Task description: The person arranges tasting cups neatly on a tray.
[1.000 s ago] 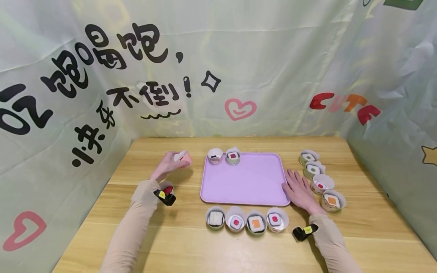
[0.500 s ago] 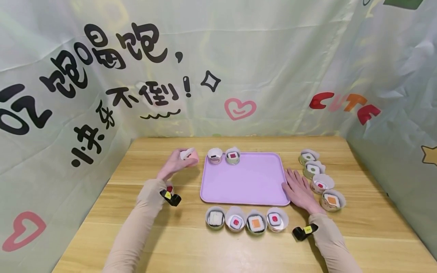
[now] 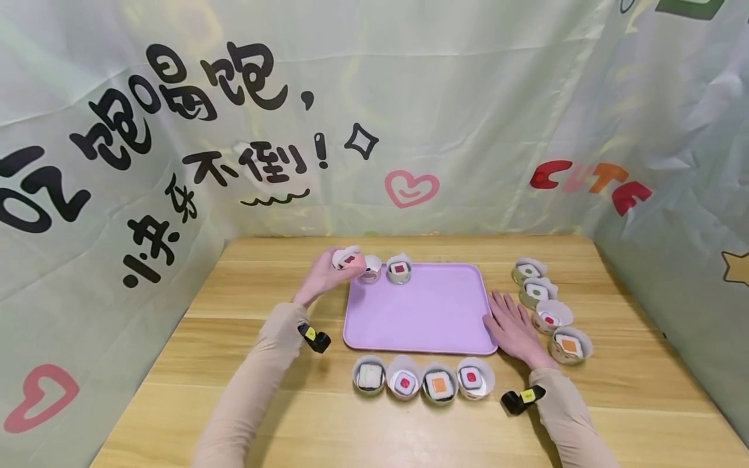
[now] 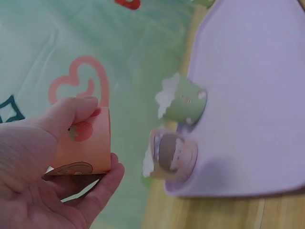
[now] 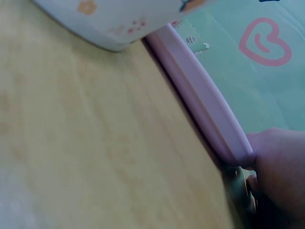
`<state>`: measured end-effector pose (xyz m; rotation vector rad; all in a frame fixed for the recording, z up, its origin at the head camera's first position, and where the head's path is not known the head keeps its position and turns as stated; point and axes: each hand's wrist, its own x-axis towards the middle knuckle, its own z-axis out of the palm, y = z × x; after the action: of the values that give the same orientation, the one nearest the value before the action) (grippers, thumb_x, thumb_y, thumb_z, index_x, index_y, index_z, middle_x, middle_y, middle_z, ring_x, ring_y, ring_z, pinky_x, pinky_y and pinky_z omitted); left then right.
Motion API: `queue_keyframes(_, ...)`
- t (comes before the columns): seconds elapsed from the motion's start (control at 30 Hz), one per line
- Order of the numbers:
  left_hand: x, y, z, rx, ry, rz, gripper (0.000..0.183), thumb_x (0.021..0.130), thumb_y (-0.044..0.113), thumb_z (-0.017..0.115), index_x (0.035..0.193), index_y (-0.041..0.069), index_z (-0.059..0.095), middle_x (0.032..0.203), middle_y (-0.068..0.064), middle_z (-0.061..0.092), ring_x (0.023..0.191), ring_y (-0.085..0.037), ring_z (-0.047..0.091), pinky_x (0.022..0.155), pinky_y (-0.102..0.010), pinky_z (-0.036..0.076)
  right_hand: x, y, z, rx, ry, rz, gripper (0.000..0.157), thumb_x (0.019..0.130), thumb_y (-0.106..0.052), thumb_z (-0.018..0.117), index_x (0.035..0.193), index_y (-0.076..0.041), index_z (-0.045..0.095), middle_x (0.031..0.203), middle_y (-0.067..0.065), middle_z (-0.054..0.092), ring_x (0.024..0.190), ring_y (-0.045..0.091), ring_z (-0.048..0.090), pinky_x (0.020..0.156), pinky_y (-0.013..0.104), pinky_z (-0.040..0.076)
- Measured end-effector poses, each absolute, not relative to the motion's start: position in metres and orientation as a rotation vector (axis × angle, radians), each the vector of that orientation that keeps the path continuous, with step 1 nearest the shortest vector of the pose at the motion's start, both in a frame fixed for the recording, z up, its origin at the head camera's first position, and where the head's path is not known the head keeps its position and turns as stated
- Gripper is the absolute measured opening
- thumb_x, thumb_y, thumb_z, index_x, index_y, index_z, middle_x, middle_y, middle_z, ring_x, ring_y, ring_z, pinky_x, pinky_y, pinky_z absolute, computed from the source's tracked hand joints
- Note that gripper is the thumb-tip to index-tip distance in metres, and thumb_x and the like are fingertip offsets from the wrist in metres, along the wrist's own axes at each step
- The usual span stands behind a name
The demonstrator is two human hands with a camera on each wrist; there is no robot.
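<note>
My left hand (image 3: 324,276) pinches a pink paper cup (image 3: 352,260) between thumb and fingers, above the table by the back left corner of the lilac tray (image 3: 424,315). The left wrist view shows a strawberry print on this held cup (image 4: 90,152). A sushi-like piece lies in it. On the tray's back left stand a pinkish cup with a printed face (image 4: 177,156) and a green cup (image 4: 188,102), each holding a piece. My right hand (image 3: 515,328) lies flat with fingers extended at the tray's right edge, its thumb touching the rim.
Several filled cups line up along the tray's front, among them one with an orange-topped piece (image 3: 439,383). Several more stand right of my right hand, such as a green cup (image 3: 536,292). A printed cloth (image 3: 468,130) hangs behind the wooden table (image 3: 257,260).
My left hand has carried the pink cup rightward to the tray's back left corner. My left sleeve now covers the cup seen on the table before. My right hand stays still.
</note>
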<state>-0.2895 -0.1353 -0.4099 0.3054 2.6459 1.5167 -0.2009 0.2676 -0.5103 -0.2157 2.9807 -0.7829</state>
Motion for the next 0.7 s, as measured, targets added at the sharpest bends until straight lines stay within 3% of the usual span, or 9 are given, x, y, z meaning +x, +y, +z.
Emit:
queue_keyframes(0.13, -0.291, -0.119, -0.408, 0.343, 2.683, 1.478, 0.055, 0.084, 0.028, 0.081, 0.127, 0.002, 0.059, 0.11, -0.016, 0.068, 0.09, -0.02, 0.063, 0.073, -0.024, 0.053, -0.201, 0.268, -0.51, -0.218, 2.977, -0.785, 0.063, 0.108, -0.032, 0.035, 0.157, 0.005, 0.021, 0.164, 0.031, 0.013, 0.153, 0.052, 0.004, 0.123, 0.066, -0.002)
queue_keyframes(0.3, -0.293, -0.1, -0.407, 0.378, 2.67, 1.491, 0.059, 0.082, 0.028, 0.083, 0.129, 0.001, 0.057, 0.114, -0.017, 0.067, 0.099, -0.025, 0.065, 0.081, -0.028, 0.055, -0.2, 0.268, -0.511, -0.226, 2.985, -0.792, 0.063, 0.108, -0.033, 0.035, 0.157, 0.005, 0.023, 0.164, 0.031, 0.014, 0.153, 0.053, 0.006, 0.123, 0.067, -0.001)
queue_keyframes(0.57, -0.299, -0.074, -0.405, 0.459, 2.74, 1.393, 0.056, 0.084, 0.035, 0.081, 0.126, 0.004, 0.059, 0.109, -0.014, 0.068, 0.093, -0.022, 0.064, 0.073, -0.024, 0.054, -0.199, 0.265, -0.51, -0.22, 2.996, -0.789, 0.062, 0.108, -0.032, 0.036, 0.156, 0.005, 0.024, 0.164, 0.031, 0.015, 0.152, 0.052, 0.007, 0.122, 0.067, 0.001)
queue_keyframes(0.7, -0.303, -0.063, -0.405, 0.521, 2.769, 1.353, 0.056, 0.083, 0.034, 0.081, 0.126, 0.006, 0.061, 0.11, -0.012, 0.069, 0.096, -0.022, 0.064, 0.076, -0.025, 0.053, -0.198, 0.265, -0.51, -0.21, 2.988, -0.778, 0.062, 0.108, -0.032, 0.036, 0.156, 0.005, 0.023, 0.164, 0.03, 0.014, 0.153, 0.052, 0.006, 0.123, 0.066, 0.0)
